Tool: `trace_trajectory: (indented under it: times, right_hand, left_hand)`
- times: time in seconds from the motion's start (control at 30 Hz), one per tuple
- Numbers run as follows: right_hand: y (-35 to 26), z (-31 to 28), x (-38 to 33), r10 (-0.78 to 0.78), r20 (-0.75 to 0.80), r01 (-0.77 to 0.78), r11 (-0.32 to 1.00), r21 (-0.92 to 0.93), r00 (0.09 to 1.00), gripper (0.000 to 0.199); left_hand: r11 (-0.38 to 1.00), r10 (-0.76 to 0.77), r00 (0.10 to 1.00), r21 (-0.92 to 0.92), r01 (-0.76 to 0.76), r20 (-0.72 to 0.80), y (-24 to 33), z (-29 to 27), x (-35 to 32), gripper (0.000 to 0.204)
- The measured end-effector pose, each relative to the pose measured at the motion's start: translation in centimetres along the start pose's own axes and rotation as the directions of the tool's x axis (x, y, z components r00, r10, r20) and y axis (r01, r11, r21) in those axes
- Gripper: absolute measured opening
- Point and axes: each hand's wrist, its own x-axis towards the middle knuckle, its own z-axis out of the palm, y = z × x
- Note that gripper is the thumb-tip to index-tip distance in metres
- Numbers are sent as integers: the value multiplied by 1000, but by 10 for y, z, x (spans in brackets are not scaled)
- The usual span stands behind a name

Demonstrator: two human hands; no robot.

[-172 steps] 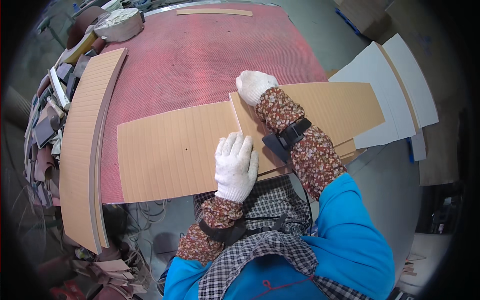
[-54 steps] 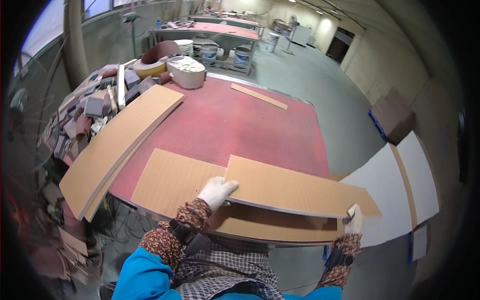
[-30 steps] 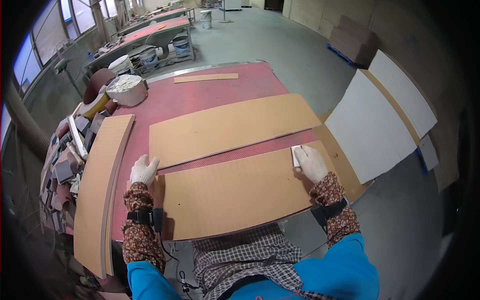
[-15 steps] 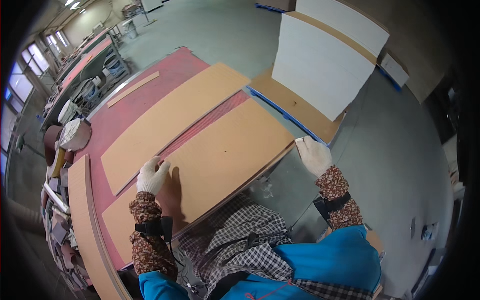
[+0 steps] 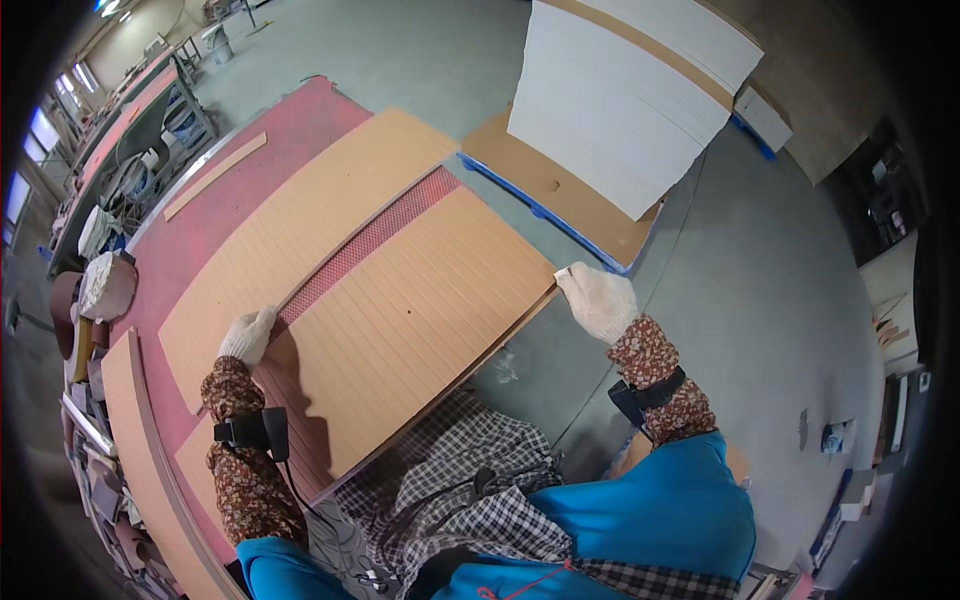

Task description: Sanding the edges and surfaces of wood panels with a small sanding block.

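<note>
The fingers [image 5: 567, 282] of the gloved right hand [image 5: 600, 303] are bent together, pinching a small pale piece [image 5: 561, 273], mostly hidden by the glove, at the right corner of the near tan board [image 5: 440, 285]. The gloved left hand [image 5: 247, 337] has its fingers close together and slightly bent, their tips at the gap between the near board and the far tan board [image 5: 300, 215]; whether they grip either one, I cannot tell.

The near board lies grooved face up along the near side of the table [image 5: 315, 108], with a small dark spot in its face. The far board lies beyond it, a strip of red mesh showing between them. Both forearms wear floral sleeves with black straps.

Farther out, a long tan board [image 5: 150, 430] lies along the table's left side, beside a pile of blocks [image 5: 105, 475]. A narrow tan strip [image 5: 215, 177] rests on the table's far part. To the far right, large white panels [image 5: 615, 110] stand on a brown sheet [image 5: 575, 195] above a blue pallet [image 5: 538, 211].
</note>
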Motion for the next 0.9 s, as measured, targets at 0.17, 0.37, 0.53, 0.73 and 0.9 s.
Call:
trace_trajectory:
  times: [0.17,0.37,0.53,0.73,0.9]
  right_hand:
    - [4,6,1,-137,-51,132,988,-86,989,35]
    - [-16,-13,3,-190,41,194,966,-168,981,21]
    - [-5,-8,3,-209,86,223,952,-212,974,19]
    - [-20,-7,24,-307,43,308,915,-261,951,16]
    - [-33,11,79,-384,-72,364,910,-198,921,25]
  left_hand:
    - [996,-82,996,20,83,-47,10,-3,-4,65]
    - [975,-2,997,221,18,-72,5,-15,-13,64]
    - [991,14,989,-130,-34,-149,73,19,-52,60]
    - [999,48,973,16,-45,-227,88,45,-58,53]
    - [994,100,948,80,-79,-303,83,57,-53,49]
